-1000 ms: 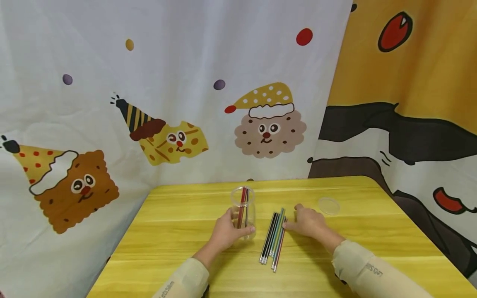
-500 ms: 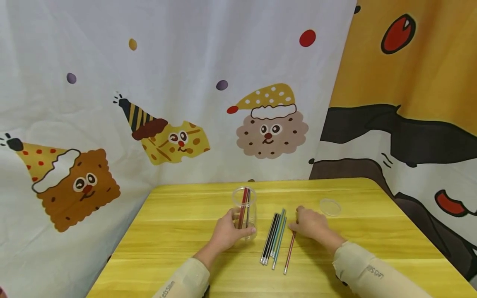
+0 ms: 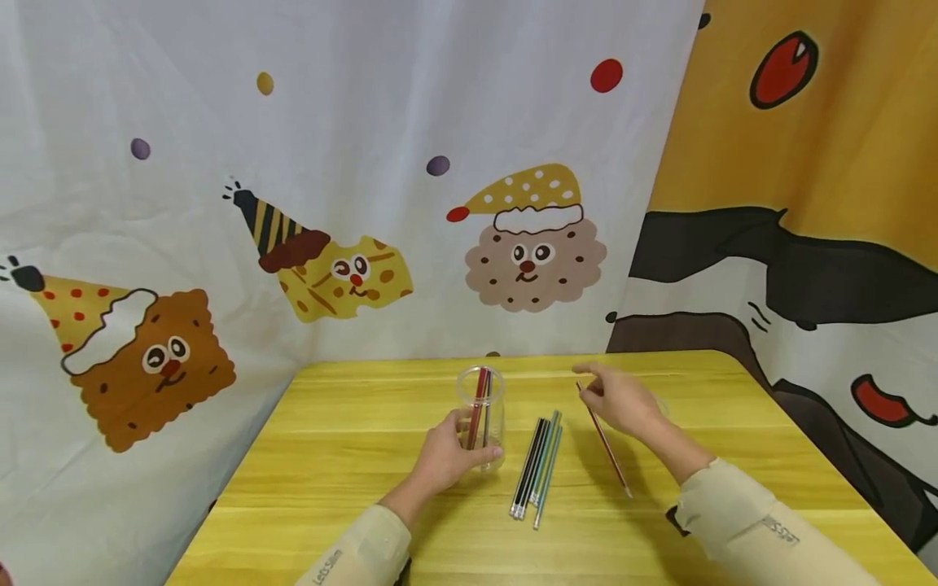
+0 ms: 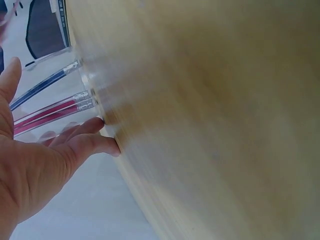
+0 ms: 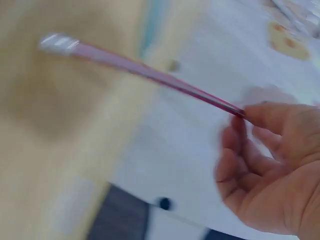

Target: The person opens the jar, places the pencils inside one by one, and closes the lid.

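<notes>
My left hand grips a clear plastic jar that stands upright on the table. Inside it lean a few pencils; the left wrist view shows red pencils and a dark blue one, their metal ends near the jar's bottom. A red pencil is pinched near its end between the thumb and a finger of my right hand, off to the right of the jar. It slants down toward its silvery end. Between the two hands lies a bundle of several black and teal pencils.
Behind my right wrist, the edge of a clear round lid just shows. The yellow wood-grain table ends at a hanging cloth printed with cartoon figures.
My right hand has drawn the red pencil away from the bundle, rightward and up, and the pencil's slant has swung over. The left hand and jar have stayed in place.
</notes>
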{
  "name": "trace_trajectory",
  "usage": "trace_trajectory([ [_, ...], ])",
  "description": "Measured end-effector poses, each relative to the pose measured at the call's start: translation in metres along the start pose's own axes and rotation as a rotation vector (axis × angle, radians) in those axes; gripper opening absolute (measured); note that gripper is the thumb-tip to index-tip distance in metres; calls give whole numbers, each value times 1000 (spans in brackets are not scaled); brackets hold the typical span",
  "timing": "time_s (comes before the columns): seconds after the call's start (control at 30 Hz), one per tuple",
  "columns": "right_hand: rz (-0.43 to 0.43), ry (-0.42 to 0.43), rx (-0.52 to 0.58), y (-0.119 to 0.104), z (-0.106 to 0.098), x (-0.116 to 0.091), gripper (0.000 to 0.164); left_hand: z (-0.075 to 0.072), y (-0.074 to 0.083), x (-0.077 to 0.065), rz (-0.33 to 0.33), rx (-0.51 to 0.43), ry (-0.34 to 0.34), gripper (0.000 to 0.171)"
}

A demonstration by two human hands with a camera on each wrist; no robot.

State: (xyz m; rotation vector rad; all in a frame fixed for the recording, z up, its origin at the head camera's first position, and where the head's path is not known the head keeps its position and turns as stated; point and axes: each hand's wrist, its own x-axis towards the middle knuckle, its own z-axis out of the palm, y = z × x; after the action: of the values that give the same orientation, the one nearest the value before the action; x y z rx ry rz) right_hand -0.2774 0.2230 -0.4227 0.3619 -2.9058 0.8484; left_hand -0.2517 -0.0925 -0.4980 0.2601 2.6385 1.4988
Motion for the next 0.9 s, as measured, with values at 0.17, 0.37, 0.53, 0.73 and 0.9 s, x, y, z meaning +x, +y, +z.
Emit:
trace_trajectory([
  [0.17, -224, 415, 159, -41, -40, 8, 27, -3, 0, -1, 2, 12, 6, 97],
  [0.37, -280, 617, 421, -91, -66, 8, 24, -3, -1, 1, 7, 13, 8, 95],
  [0.53, -273, 529, 496, -110, -58, 15, 25, -2, -2, 1, -1, 8, 1, 92],
  [0.73, -328, 385, 397, -115, -26, 29, 21, -2, -1, 2, 7, 23, 1, 91],
  [0.9, -356, 284, 295, -115, 4, 32, 19, -1, -1, 1, 13, 36, 3, 92],
])
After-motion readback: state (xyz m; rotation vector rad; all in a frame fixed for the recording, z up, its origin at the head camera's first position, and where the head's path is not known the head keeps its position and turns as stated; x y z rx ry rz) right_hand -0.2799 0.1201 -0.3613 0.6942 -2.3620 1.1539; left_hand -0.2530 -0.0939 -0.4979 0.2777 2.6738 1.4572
